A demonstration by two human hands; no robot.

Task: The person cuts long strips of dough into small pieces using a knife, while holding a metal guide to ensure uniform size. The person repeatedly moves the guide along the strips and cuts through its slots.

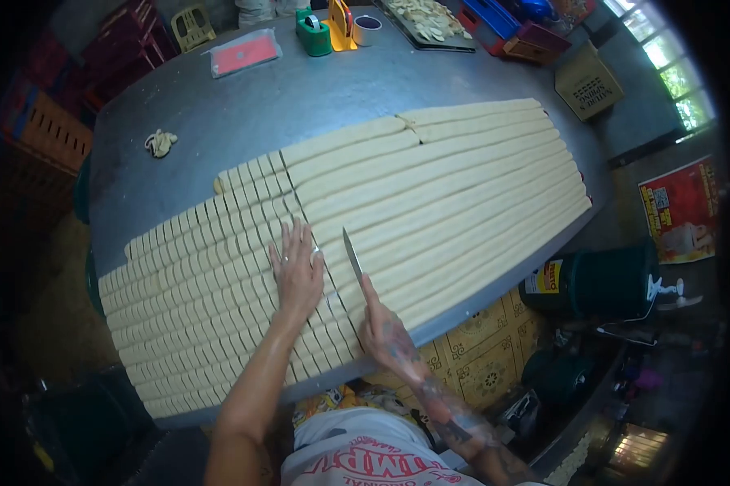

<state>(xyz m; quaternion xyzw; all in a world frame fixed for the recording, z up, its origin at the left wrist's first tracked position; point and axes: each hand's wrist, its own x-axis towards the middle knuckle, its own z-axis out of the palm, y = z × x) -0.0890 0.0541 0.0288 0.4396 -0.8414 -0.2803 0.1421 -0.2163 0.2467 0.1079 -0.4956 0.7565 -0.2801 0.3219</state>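
Note:
Long pale dough strips [454, 190] lie side by side across the metal table. Toward the left they are cut crosswise into short pieces [211, 275] that still sit in rows. My left hand [297, 271] rests flat on the dough near the last cuts, fingers spread, holding nothing. In my right hand [381, 324] is a knife [353, 255], its blade pointing away from me over the uncut strips, just right of my left hand. Whether the blade touches the dough I cannot tell.
A dough scrap [161, 143] lies on the table [316, 89] at the left. Along the far edge are a pink packet [243, 53], a green tape dispenser [313, 34], a cup [366, 31] and a tray of pieces [429, 24]. A cardboard box [588, 82] stands at the right.

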